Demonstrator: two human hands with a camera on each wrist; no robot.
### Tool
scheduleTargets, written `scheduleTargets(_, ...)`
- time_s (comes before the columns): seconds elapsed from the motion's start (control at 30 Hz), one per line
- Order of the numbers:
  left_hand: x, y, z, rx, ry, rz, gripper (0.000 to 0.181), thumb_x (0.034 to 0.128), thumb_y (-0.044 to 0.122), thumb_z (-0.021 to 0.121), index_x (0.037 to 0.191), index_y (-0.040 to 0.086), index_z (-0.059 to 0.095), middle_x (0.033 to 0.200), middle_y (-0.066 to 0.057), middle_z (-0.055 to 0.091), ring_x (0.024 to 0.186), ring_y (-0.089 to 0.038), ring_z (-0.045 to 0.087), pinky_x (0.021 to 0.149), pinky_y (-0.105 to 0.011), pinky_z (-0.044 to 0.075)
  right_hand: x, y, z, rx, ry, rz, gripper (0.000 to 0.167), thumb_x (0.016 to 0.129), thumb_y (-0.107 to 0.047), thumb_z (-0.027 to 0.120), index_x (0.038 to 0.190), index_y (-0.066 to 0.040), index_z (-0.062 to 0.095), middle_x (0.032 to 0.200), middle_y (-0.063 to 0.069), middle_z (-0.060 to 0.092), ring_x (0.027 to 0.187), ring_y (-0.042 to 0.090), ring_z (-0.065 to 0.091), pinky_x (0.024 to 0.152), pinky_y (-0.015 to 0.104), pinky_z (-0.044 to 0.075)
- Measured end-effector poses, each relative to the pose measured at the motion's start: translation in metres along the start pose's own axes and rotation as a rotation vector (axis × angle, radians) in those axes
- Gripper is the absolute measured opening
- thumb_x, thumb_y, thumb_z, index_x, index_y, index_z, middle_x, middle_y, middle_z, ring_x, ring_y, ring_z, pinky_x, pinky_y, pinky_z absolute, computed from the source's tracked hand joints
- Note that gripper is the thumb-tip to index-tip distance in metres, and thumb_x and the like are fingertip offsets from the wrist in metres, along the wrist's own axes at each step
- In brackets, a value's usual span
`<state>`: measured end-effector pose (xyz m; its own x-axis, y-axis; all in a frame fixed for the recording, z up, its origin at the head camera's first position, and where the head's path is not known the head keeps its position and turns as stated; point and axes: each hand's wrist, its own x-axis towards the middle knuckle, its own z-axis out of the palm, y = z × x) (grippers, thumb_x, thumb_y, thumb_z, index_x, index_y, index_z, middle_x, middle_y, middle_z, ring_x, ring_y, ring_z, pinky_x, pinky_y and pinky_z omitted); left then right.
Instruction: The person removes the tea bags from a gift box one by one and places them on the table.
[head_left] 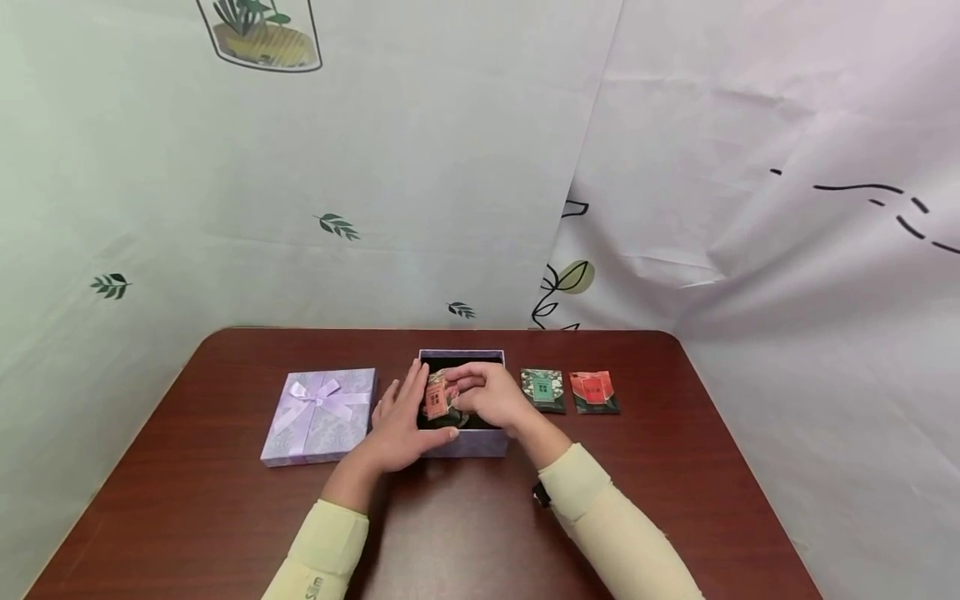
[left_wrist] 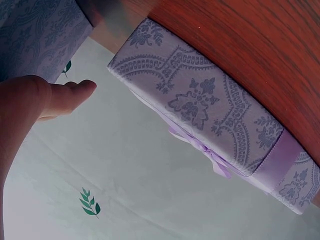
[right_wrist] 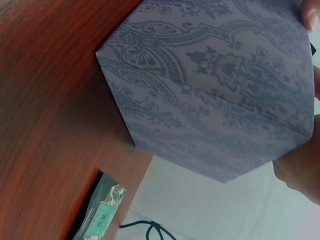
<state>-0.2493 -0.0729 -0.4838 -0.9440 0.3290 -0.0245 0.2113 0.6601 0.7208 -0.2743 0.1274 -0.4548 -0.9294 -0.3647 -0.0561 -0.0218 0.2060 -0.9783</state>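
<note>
A lavender patterned box (head_left: 468, 444) with a dark inside stands open on the table. My left hand (head_left: 399, 429) rests against its left side, fingers straight along the wall and thumb at the front rim. Over the box opening, my right hand (head_left: 491, 398) pinches the edge of a tea sachet (head_left: 437, 400) with a red label, which leans inside near the left wall. The exact fingertip contact is partly hidden. The right wrist view shows the outside of the box (right_wrist: 200, 75) and part of the right hand (right_wrist: 300, 167).
Left of the box lies its lavender lid (head_left: 318, 417) with a ribbon bow. Right of it are a green-labelled sachet (head_left: 543, 390) and a red-labelled sachet (head_left: 594, 392). A printed white curtain (head_left: 465, 167) hangs behind the brown table (head_left: 465, 525).
</note>
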Motion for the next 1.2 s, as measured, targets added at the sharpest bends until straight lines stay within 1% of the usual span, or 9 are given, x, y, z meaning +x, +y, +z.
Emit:
scheduleTargets(0.13, 0.0, 0.0, -0.001, 0.008, -0.005, -0.005, 0.111, 0.0847, 0.05, 0.076, 0.163, 0.02, 0.003, 0.167, 0.002, -0.007, 0.146, -0.049, -0.002, 0.106, -0.073, 0.0, -0.002, -0.002, -0.003, 0.008, 0.011, 0.003, 0.038, 0.084, 0.006, 0.066, 0.12, -0.002, 0.07, 0.105, 0.01, 0.07, 0.094, 0.021, 0.066, 0.074, 0.035, 0.056)
scheduleTargets(0.23, 0.0, 0.001, -0.001, 0.01, -0.011, -0.011, 0.112, 0.0842, 0.052, 0.076, 0.163, 0.022, 0.002, 0.166, 0.005, -0.009, 0.146, -0.049, -0.002, 0.106, -0.072, 0.0, -0.004, -0.002, -0.005, 0.011, 0.028, 0.004, 0.038, 0.082, 0.007, 0.065, 0.119, -0.002, 0.071, 0.103, 0.01, 0.07, 0.092, 0.021, 0.066, 0.073, 0.035, 0.057)
scheduleTargets(0.37, 0.0, 0.001, -0.001, 0.015, -0.009, -0.012, 0.114, 0.0828, 0.055, 0.075, 0.163, 0.021, 0.001, 0.166, 0.004, -0.008, 0.145, -0.049, 0.0, 0.106, -0.072, 0.001, -0.006, -0.001, -0.01, 0.03, 0.038, 0.0, 0.037, 0.083, 0.008, 0.065, 0.118, -0.001, 0.071, 0.1, 0.011, 0.07, 0.09, 0.021, 0.067, 0.073, 0.035, 0.057)
scheduleTargets(0.6, 0.0, 0.001, -0.001, 0.017, -0.001, -0.011, 0.114, 0.0835, 0.051, 0.077, 0.162, 0.02, 0.001, 0.167, 0.001, -0.007, 0.145, -0.049, 0.0, 0.106, -0.073, 0.002, -0.011, 0.0, -0.022, 0.045, 0.047, -0.001, 0.035, 0.086, 0.005, 0.066, 0.12, 0.0, 0.069, 0.102, 0.011, 0.069, 0.089, 0.02, 0.066, 0.075, 0.036, 0.057)
scheduleTargets(0.73, 0.0, 0.001, 0.0, 0.029, -0.003, -0.015, 0.115, 0.0828, 0.053, 0.076, 0.163, 0.019, 0.001, 0.166, 0.003, -0.008, 0.145, -0.049, 0.0, 0.106, -0.072, 0.002, -0.017, 0.001, -0.03, 0.056, 0.061, 0.016, 0.034, 0.086, 0.004, 0.067, 0.12, 0.0, 0.069, 0.102, 0.012, 0.068, 0.089, 0.02, 0.065, 0.077, 0.036, 0.056)
scheduleTargets(1.0, 0.0, 0.001, 0.0, 0.036, 0.008, 0.006, 0.112, 0.0839, 0.054, 0.074, 0.163, 0.019, 0.002, 0.167, 0.0, -0.006, 0.145, -0.05, 0.001, 0.107, -0.072, 0.003, -0.024, 0.007, -0.047, 0.039, 0.128, 0.051, 0.035, 0.085, 0.004, 0.069, 0.119, -0.002, 0.07, 0.1, 0.012, 0.069, 0.085, 0.02, 0.065, 0.076, 0.038, 0.057)
scheduleTargets(1.1, 0.0, 0.0, 0.0, 0.04, 0.009, 0.01, 0.111, 0.0848, 0.051, 0.075, 0.163, 0.018, 0.003, 0.167, -0.001, -0.005, 0.145, -0.05, 0.001, 0.106, -0.073, 0.003, -0.027, 0.011, -0.054, 0.024, 0.155, 0.061, 0.035, 0.085, 0.004, 0.069, 0.119, -0.002, 0.071, 0.1, 0.012, 0.07, 0.084, 0.02, 0.065, 0.075, 0.04, 0.056)
scheduleTargets(1.2, 0.0, 0.0, 0.0, 0.036, 0.009, 0.015, 0.11, 0.0855, 0.047, 0.076, 0.162, 0.017, 0.004, 0.167, -0.001, -0.005, 0.145, -0.05, 0.001, 0.106, -0.073, 0.003, -0.03, 0.015, -0.06, 0.02, 0.178, 0.077, 0.035, 0.085, 0.005, 0.068, 0.119, -0.003, 0.071, 0.101, 0.012, 0.07, 0.083, 0.02, 0.065, 0.074, 0.038, 0.057)
